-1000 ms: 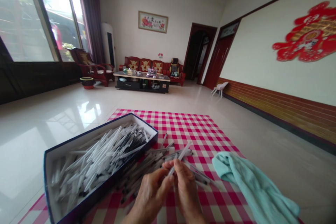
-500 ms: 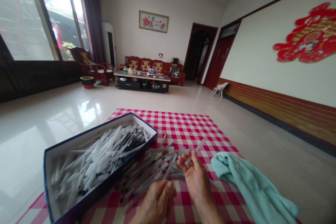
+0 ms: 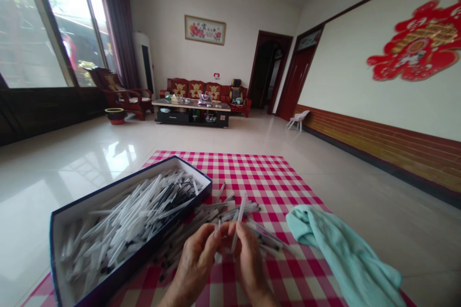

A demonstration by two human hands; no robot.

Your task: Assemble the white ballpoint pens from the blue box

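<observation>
Both hands meet low in the middle of the head view, above a checked tablecloth. My right hand (image 3: 249, 261) is closed round a clear plastic pen barrel (image 3: 240, 216), which points up and away from me. Thumb and fingers of my left hand (image 3: 196, 259) are pinched together beside it; a small pale tip shows there, too little to name. Beyond and around the hands lies a loose pile of clear pens (image 3: 201, 216) with dark ends. To the left, a blue-edged box (image 3: 131, 276) holds a heap of more clear plastic pen parts (image 3: 133, 216).
A mint-green cloth (image 3: 342, 244) lies crumpled on the right of the pink-and-white checked tablecloth (image 3: 259, 168). Farther off stand a low coffee table (image 3: 190, 104), a wooden sofa (image 3: 196, 88), an armchair (image 3: 122, 93) and a small pale chair (image 3: 298, 119).
My right hand has turned from palm-up and moved left and down with the pen barrel. My left hand has moved slightly left, its fingers now meeting the right hand's. The view has shifted slightly.
</observation>
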